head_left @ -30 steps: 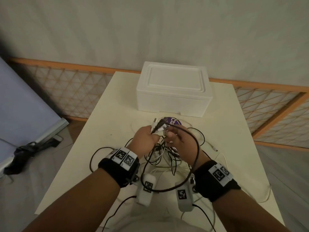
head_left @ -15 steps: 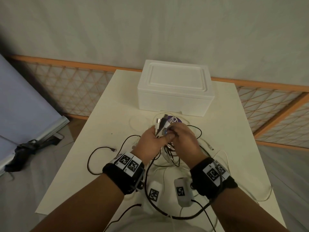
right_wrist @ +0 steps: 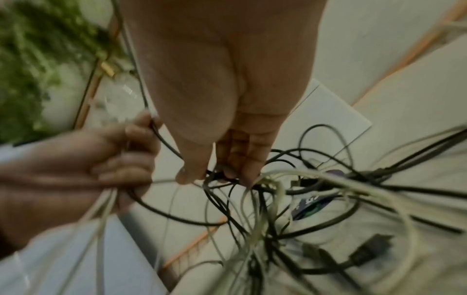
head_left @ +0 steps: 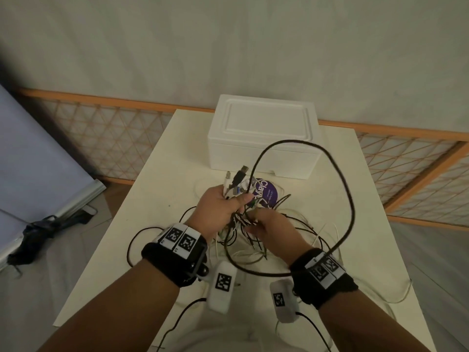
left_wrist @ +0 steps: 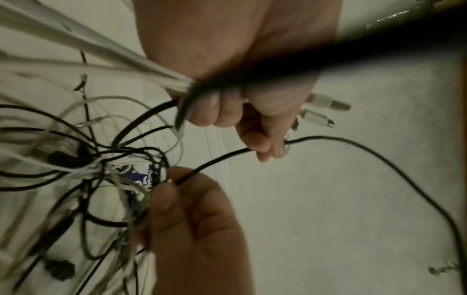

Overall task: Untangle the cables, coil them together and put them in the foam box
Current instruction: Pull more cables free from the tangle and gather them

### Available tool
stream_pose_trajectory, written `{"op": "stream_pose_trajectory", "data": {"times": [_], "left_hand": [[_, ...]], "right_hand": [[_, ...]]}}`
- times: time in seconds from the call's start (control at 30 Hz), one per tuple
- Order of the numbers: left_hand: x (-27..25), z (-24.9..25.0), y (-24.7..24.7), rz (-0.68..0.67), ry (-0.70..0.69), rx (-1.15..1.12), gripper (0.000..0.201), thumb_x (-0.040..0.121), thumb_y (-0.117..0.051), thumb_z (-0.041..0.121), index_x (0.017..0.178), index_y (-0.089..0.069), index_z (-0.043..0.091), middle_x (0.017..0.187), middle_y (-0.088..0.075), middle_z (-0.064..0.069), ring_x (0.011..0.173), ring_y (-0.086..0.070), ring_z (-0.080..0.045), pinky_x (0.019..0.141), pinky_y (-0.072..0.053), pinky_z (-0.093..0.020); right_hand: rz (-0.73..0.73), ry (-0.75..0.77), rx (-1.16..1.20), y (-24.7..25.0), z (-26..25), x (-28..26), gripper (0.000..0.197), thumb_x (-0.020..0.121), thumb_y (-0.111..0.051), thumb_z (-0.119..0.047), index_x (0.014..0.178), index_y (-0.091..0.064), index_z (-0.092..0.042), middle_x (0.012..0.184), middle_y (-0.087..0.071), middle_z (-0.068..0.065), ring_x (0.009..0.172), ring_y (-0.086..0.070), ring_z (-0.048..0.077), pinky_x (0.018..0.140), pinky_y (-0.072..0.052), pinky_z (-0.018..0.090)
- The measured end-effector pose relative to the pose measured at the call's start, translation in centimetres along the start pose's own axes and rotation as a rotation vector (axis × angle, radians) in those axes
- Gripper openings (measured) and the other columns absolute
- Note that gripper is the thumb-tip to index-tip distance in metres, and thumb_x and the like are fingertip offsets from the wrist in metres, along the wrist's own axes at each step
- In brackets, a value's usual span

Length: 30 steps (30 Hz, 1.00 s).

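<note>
A person's left hand [head_left: 223,201] clamps a bunch of plug ends above a cream table [head_left: 157,189], fingers curled tight round several white and black leads, while the right hand [head_left: 272,226] pinches a single black cable [head_left: 351,199] between thumb and fingertips, just right of the left fist. That cable arcs up in one wide loop toward the far side and drops back by the right wrist.

The cables [head_left: 243,240] hang and lie in a loose snarl under both hands, at the middle of the table. They look light, limp and springy; the thin white ones are likely to slip and kink, and the thicker black lead holds its curve more stiffly. The plug ends, bunched upright in the left fist, seem the sound place to hold, with the free hand running along one strand at a time.

An exact cable count cannot be made from the tangle; at least three plugs stand above the left fist. One foam box [head_left: 262,141] sits at the far end of the table, lid on, well apart from the hands. One purple printed disc [head_left: 269,194] lies under the snarl.
</note>
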<state>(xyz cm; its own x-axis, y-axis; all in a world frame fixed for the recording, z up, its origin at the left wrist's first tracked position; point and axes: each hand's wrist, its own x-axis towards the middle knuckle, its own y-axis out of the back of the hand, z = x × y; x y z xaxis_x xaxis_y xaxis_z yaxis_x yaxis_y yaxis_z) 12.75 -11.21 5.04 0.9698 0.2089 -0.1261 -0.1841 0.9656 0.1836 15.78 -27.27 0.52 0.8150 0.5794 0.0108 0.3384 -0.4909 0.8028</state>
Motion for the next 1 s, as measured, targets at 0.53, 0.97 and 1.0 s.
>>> {"op": "stream_pose_trajectory", "data": {"times": [0.53, 0.97, 1.0], "left_hand": [[-1.2, -1.3, -1.1, -0.132, 0.07, 0.053, 0.017, 0.086, -0.07, 0.026, 0.072, -0.061, 0.023, 0.038, -0.048, 0.015, 0.037, -0.041, 0.003, 0.045, -0.029, -0.018], [-1.5, -0.1, -1.5, -0.06, -0.012, -0.163, 0.013, 0.083, -0.071, 0.006, 0.089, -0.069, 0.018, 0.065, -0.069, 0.012, 0.064, -0.065, 0.0, 0.062, -0.049, -0.015], [-1.5, -0.5, -1.6, -0.083, -0.011, -0.127, 0.021, 0.081, -0.072, 0.005, 0.092, -0.069, 0.023, 0.075, -0.073, 0.01, 0.076, -0.069, -0.005, 0.069, -0.054, -0.021]], "right_hand": [[0.341, 0.011, 0.402, 3.8, -4.1, 0.4, 0.014, 0.095, -0.053, -0.014, 0.085, -0.061, -0.008, 0.07, -0.065, 0.002, 0.064, -0.06, 0.005, 0.061, -0.047, 0.015], [0.0, -0.086, 0.052, 2.1, -2.8, 1.6, 0.024, 0.094, -0.05, -0.014, 0.111, -0.064, -0.004, 0.106, -0.064, 0.013, 0.103, -0.059, 0.03, 0.081, -0.041, 0.03], [0.051, -0.101, 0.091, 2.8, -3.2, 1.6, 0.02, 0.093, -0.052, -0.01, 0.106, -0.065, -0.002, 0.102, -0.066, 0.013, 0.1, -0.06, 0.028, 0.081, -0.041, 0.029]]}}
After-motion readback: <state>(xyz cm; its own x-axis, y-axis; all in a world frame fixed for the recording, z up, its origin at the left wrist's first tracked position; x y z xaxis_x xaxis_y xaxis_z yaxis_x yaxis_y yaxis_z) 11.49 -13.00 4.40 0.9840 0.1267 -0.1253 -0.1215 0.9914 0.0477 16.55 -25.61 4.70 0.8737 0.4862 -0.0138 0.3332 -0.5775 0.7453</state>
